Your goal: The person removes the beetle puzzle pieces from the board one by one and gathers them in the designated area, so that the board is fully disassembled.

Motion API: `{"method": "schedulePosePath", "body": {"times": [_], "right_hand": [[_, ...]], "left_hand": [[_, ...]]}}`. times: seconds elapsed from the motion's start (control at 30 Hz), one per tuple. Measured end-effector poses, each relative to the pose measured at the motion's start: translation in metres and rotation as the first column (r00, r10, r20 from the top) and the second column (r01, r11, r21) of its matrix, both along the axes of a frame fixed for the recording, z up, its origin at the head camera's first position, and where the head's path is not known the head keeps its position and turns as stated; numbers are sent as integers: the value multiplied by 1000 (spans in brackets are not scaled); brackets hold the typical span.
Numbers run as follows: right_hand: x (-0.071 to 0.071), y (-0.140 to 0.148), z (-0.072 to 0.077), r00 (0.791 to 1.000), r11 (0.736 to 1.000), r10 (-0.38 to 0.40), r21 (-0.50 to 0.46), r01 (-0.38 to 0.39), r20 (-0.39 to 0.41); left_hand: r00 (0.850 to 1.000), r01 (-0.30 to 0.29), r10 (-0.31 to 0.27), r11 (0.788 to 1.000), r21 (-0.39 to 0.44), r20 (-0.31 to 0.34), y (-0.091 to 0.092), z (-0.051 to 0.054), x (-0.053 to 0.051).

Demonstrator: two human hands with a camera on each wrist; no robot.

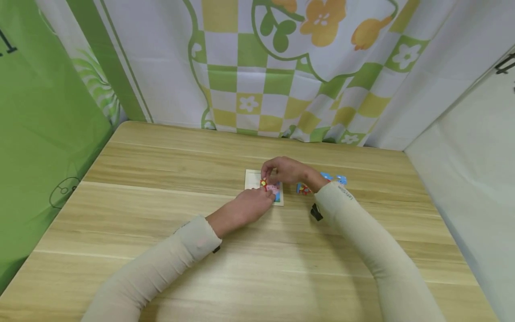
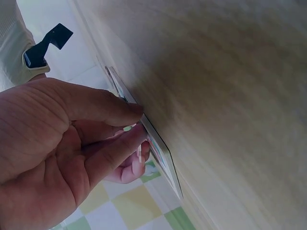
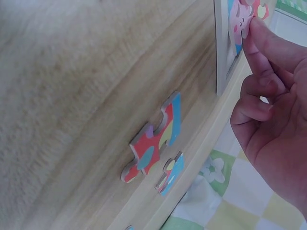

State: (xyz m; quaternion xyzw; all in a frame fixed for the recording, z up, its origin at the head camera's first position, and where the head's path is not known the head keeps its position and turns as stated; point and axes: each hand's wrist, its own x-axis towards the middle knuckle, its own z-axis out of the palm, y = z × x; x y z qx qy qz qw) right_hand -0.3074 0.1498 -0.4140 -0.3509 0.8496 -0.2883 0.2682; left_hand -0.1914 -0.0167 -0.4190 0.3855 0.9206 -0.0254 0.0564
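A jigsaw board (image 1: 251, 180) with a pale frame lies on the table, partly filled with a pink cartoon pig picture (image 3: 238, 21). My right hand (image 1: 287, 170) pinches a red puzzle piece (image 1: 263, 183) with a yellow flower between thumb and index finger, over the board. Close beside it, my left hand (image 1: 251, 206) reaches in from the near side. Its thumb and fingertips touch the puzzle at the board's near edge (image 2: 163, 148). Whether they pinch a piece or only press is hidden.
Right of the board lie loose puzzle pieces: a red and blue one (image 3: 149, 149), a smaller blue one (image 3: 171, 172) and a blue one (image 1: 341, 179) farther right. The wooden table (image 1: 161, 170) ends at a checked curtain (image 1: 249, 85) behind.
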Motion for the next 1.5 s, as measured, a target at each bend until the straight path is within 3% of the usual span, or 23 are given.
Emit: {"method": "schedulePosePath", "body": {"times": [0.5, 0.73, 1.0, 1.5], "right_hand": [[1, 2, -1, 999, 998, 30, -50, -30, 12], [2, 1, -3, 1000, 999, -2, -34, 2, 23], [2, 2, -4, 1000, 999, 11, -40, -10, 26], [2, 3, -3, 998, 999, 14, -53, -10, 69]], "left_hand": [[999, -3, 3, 1000, -5, 37, -2, 0, 3], [999, -13, 11, 999, -50, -33, 2, -3, 11], [996, -40, 44, 998, -52, 77, 0, -2, 10], [999, -32, 33, 999, -32, 43, 2, -1, 12]]}}
